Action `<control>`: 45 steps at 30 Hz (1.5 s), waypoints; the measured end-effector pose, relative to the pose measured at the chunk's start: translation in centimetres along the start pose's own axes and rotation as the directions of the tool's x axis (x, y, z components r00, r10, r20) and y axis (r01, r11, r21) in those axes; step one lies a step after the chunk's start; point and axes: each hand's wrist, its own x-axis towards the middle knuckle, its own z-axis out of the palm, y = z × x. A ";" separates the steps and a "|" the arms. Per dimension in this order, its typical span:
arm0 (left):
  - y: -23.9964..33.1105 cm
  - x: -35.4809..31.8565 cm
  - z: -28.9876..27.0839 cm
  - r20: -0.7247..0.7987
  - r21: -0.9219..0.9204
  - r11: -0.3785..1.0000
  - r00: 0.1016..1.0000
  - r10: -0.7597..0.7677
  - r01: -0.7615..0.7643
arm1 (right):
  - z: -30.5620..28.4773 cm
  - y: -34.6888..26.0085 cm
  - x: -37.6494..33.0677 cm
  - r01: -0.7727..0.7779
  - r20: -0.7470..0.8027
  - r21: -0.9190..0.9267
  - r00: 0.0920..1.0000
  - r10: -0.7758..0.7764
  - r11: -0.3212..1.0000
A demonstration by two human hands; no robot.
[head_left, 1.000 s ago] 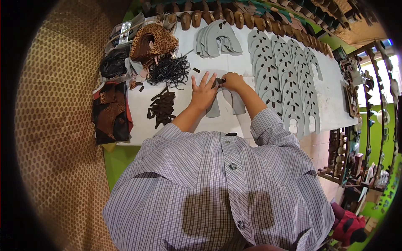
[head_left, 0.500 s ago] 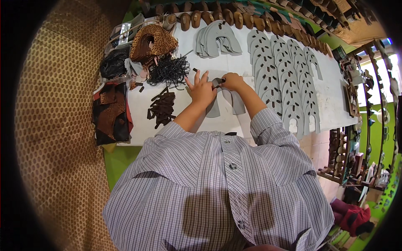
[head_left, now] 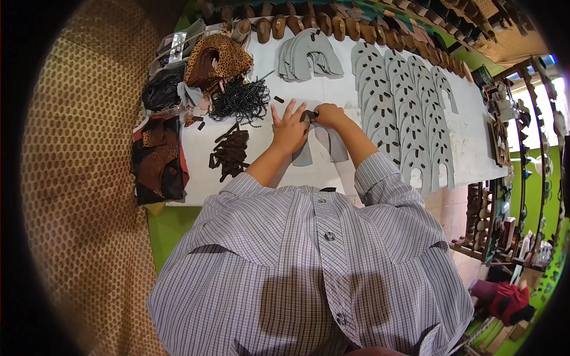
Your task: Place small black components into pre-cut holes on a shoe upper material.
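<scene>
Both hands meet at the top of a grey U-shaped shoe-upper piece [head_left: 303,154], whose two legs hang toward me on the white table. My left hand [head_left: 289,130] has several fingers raised and spread, while its thumb side closes on the top of the grey piece. Curled fingers of my right hand [head_left: 329,115] pinch a small dark brown strip [head_left: 309,115] against that same top; the fingertips partly hide it. Beyond my left fingers lies a loose dark strip [head_left: 278,99]. A heap of dark brown strips [head_left: 230,153] sits left of my left forearm.
Overlapping grey U-shaped pieces [head_left: 380,98] with dark strips on them fill the table's right side. Farther off is a stack of grey pieces [head_left: 309,54]. Leopard-print pieces [head_left: 218,58] and a black beaded tangle [head_left: 240,101] lie left. Wooden shoe lasts [head_left: 323,24] line the back edge.
My left hand's raised fingers have shifted slightly right and drawn closer together, uncovering more of the loose dark strip. My right hand stays nearly in place.
</scene>
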 end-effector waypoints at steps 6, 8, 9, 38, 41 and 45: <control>-0.1 -0.6 0.2 -0.017 0.067 0.993 0.995 0.095 -0.094 | 0.2 -0.7 0.3 -0.014 0.030 0.008 0.999 0.014 1.000; 0.0 -0.8 0.3 -0.011 0.091 0.990 0.994 0.106 -0.105 | 0.3 -0.9 0.5 -0.019 0.044 -0.001 0.999 0.019 1.000; 0.4 -0.5 0.1 0.018 0.125 0.984 0.991 0.129 -0.130 | 0.7 0.0 1.4 -0.026 0.038 0.002 0.999 0.026 1.000; 1.1 -3.4 1.4 0.143 -0.047 0.965 0.958 -0.248 0.256 | 1.9 1.1 1.1 0.143 -0.088 0.159 0.988 -0.131 0.977; 1.1 -3.5 1.4 0.120 -0.043 0.969 0.964 -0.238 0.245 | 1.6 0.8 0.4 0.110 -0.046 0.137 0.993 -0.104 0.984; 1.3 -3.3 0.9 0.164 -0.017 0.969 0.957 -0.239 0.245 | 1.5 0.7 0.1 0.120 -0.088 0.155 0.990 -0.107 0.981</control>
